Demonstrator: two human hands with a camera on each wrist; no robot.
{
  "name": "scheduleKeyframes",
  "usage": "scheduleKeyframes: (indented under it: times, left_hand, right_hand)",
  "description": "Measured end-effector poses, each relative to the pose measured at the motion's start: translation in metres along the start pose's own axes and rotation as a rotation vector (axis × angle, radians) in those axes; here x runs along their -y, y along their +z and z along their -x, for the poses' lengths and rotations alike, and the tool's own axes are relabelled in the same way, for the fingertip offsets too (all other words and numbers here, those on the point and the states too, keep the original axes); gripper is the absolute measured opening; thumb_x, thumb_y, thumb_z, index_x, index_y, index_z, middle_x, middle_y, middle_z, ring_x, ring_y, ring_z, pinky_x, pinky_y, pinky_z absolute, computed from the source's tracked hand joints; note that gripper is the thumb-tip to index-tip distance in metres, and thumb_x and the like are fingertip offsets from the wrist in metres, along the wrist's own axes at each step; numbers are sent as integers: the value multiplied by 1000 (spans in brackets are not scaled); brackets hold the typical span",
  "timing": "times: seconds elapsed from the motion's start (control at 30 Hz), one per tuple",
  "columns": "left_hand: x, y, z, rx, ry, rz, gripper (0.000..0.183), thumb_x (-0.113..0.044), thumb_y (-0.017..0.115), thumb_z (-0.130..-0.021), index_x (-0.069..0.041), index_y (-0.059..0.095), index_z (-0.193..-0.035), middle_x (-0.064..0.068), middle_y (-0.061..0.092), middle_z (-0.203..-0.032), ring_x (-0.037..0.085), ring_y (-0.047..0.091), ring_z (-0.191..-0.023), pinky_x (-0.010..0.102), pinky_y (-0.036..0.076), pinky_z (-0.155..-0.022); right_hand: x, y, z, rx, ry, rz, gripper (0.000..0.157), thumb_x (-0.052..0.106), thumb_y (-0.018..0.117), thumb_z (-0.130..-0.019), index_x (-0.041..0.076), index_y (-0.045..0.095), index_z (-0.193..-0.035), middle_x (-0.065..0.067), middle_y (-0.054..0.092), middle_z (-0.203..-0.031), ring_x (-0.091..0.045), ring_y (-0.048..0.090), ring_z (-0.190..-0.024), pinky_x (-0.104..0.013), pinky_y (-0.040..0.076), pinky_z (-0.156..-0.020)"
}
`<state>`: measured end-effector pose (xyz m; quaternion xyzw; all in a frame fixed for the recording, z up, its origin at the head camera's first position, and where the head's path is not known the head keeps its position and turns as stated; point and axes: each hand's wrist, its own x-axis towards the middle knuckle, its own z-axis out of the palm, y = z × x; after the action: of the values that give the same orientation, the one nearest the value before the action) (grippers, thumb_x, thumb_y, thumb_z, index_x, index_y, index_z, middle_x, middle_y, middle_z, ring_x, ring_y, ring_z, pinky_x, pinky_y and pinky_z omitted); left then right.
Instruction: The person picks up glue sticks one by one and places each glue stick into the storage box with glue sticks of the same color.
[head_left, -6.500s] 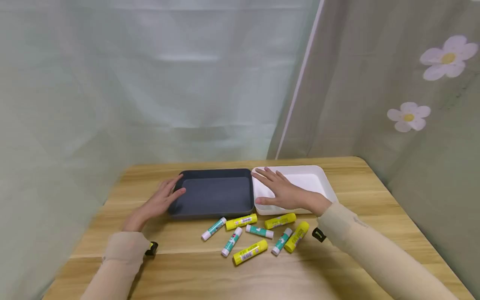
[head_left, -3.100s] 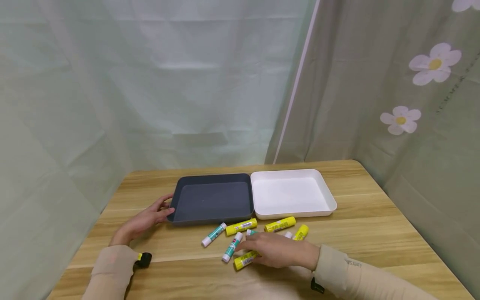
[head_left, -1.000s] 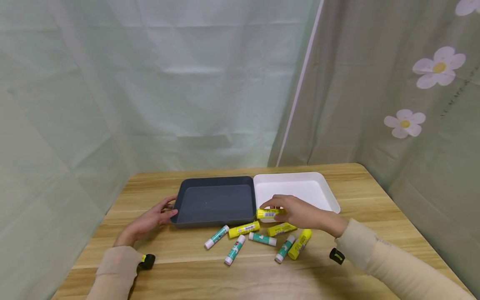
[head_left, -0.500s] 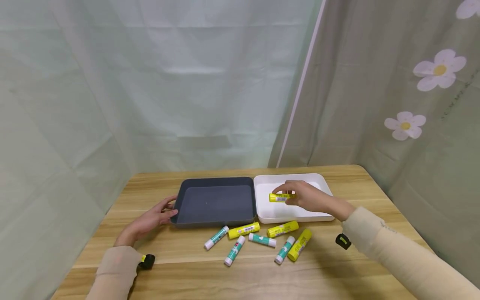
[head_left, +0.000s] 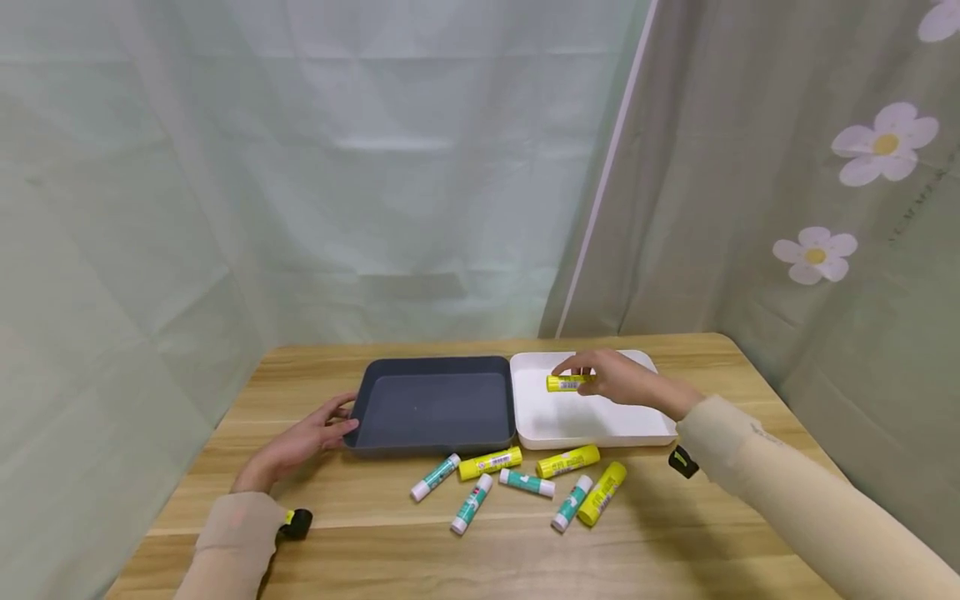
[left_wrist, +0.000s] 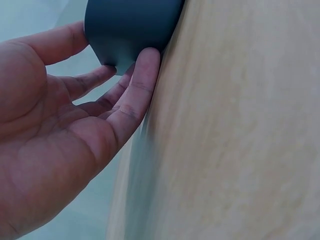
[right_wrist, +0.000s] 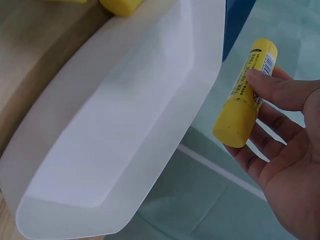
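Observation:
My right hand (head_left: 618,383) pinches a yellow glue stick (head_left: 564,383) over the white tray (head_left: 600,437), thumb on one side and fingers on the other. In the right wrist view the glue stick (right_wrist: 245,95) slants, with its label showing and the white tray (right_wrist: 120,115) beside it. At the dark grey tray (head_left: 435,446), my left hand (head_left: 303,437) touches the left side near the front corner. Seen from the left wrist, its fingers and thumb rest against the outer wall of the dark tray (left_wrist: 132,27), fairly straight.
In front of the trays lie yellow glue sticks (head_left: 567,461) and smaller teal-and-white ones (head_left: 472,504), several in all, on the wooden table (head_left: 375,542). The two trays stand side by side. Behind the table hangs a pale curtain (head_left: 390,208).
My right hand has picked up a yellow glue stick from the front of the table and carried it back over the white tray. My left hand has stayed at the dark tray lately.

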<state>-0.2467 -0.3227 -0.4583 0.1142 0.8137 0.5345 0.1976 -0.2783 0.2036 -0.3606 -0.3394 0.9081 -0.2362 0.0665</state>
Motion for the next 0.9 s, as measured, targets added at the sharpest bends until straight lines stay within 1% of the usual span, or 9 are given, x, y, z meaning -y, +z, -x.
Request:
scheduleKeyframes:
  times: [0.13, 0.37, 0.53, 0.6, 0.77, 0.9]
  left_hand:
    - [0, 1, 0, -2, -9, 6, 73, -28, 52, -112, -6, 10, -167, 32, 22, -154, 49, 42, -138, 59, 42, -112]
    - [1, 3, 1, 1, -11, 11, 71, -26, 52, -112, -6, 11, -167, 33, 22, -155, 48, 43, -137, 57, 44, -111]
    - [1, 3, 2, 3, -7, 10, 71, -26, 52, -112, -6, 11, -167, 33, 21, -157, 48, 44, -137, 56, 46, -109]
    - [1, 3, 2, 0, -4, 12, 71, -25, 52, -112, -6, 11, -167, 33, 21, -157, 48, 45, -137, 55, 47, -109]
    - [2, 1, 1, -12, -1, 13, 72, -25, 54, -111, -5, 13, -166, 32, 24, -155, 45, 47, -135, 53, 49, -107]
    - [2, 2, 2, -16, 2, 17, 72, -25, 55, -111, -4, 14, -166, 32, 26, -153, 43, 49, -133, 52, 49, -107]
  right_hand:
    - [-9, -2, -8, 19, 2, 17, 40, -7, 73, -93, 9, 73, -130, -9, 71, -124, -24, 66, -102, -41, 58, -85]
    - [-22, -5, -18, 27, 25, 19, 40, -8, 73, -93, 9, 73, -128, -10, 72, -113, -28, 64, -101, -41, 58, -84]
    - [-30, -4, -25, 27, 21, 33, 40, -9, 73, -92, 9, 74, -127, -8, 73, -114, -25, 63, -100, -39, 57, -83]
    - [-33, -3, -29, 29, 33, 43, 40, -9, 73, -92, 10, 75, -127, -8, 73, -113, -24, 63, -99, -38, 57, -82]
    - [-39, 6, -42, 61, 96, 71, 40, -8, 74, -92, 14, 76, -125, -6, 71, -108, -21, 62, -96, -35, 56, -81]
    - [-42, 12, -49, 78, 113, 88, 41, -9, 75, -91, 14, 77, -124, -7, 71, -107, -21, 62, -96, -36, 57, -82]
